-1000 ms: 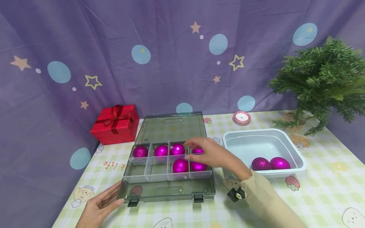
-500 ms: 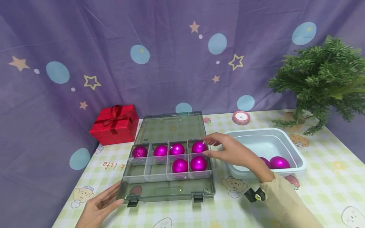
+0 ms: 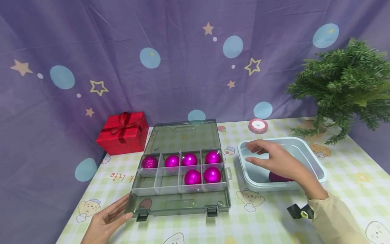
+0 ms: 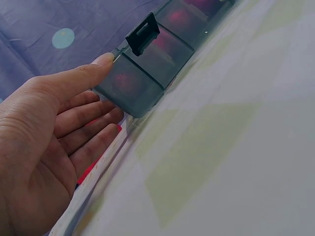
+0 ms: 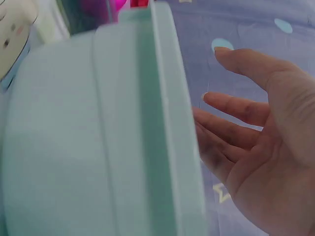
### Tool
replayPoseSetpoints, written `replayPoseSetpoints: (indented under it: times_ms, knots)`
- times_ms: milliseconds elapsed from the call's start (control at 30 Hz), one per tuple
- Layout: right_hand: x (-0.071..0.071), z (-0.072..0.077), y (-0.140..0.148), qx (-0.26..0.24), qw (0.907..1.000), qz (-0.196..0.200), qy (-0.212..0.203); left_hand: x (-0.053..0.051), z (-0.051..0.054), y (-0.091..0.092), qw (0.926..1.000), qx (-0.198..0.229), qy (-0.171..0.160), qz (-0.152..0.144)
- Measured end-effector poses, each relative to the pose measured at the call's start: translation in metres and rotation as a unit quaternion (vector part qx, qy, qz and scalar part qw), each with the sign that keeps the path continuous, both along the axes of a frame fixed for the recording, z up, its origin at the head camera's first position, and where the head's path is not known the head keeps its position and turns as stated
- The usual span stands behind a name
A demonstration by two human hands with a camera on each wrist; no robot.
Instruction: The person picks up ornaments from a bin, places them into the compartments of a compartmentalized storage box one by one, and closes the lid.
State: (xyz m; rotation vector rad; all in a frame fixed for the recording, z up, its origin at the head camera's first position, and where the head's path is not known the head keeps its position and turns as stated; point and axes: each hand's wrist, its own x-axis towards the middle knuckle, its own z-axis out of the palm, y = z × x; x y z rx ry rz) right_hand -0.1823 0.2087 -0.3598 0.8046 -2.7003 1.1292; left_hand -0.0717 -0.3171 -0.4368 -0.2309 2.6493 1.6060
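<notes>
The right hand point(image 3: 278, 162) is hanging over the tub point(image 3: 259, 186), and its fingers point(image 5: 236, 106) are standing apart, the thumb well away from the others, with nothing between them. They are pointing towards the case point(image 3: 176, 212), while a ball point(image 3: 275, 177) in the tub is lying lower, to the person's right of the fingertips and nearer the person. That down-and-back offset is, I'd judge, the relation that matters most. The ball is looking round, so it's offering no long axis, and the right hand is far the nearer. That hand is covering part of the tub, so I can't tell whether anything else is lying there.

The left hand point(image 3: 106, 217) is holding the case's near left corner, thumb at the front, fingers along the side. The case is lying open, lid point(image 3: 189, 142) folded back. Four balls point(image 3: 172, 161) are sitting in its back row, one per compartment, the leftmost glittery; two more are occupying the front row's right-hand compartments. Behind the tub, a spool point(image 3: 258, 126) is resting on the tabletop point(image 3: 268, 223).
</notes>
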Motion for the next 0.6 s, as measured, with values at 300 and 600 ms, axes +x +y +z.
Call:
replayPoseSetpoints:
  times_ms: [300, 600]
  knots:
    - [0.011, -0.007, 0.030, 0.001, 0.9993, -0.038, -0.003, 0.001, 0.001, 0.001, 1.0000, 0.002, 0.000, 0.002]
    - [0.016, -0.018, 0.056, 0.018, 0.9984, -0.053, 0.004, 0.001, 0.001, 0.001, 0.9999, 0.006, -0.007, 0.005]
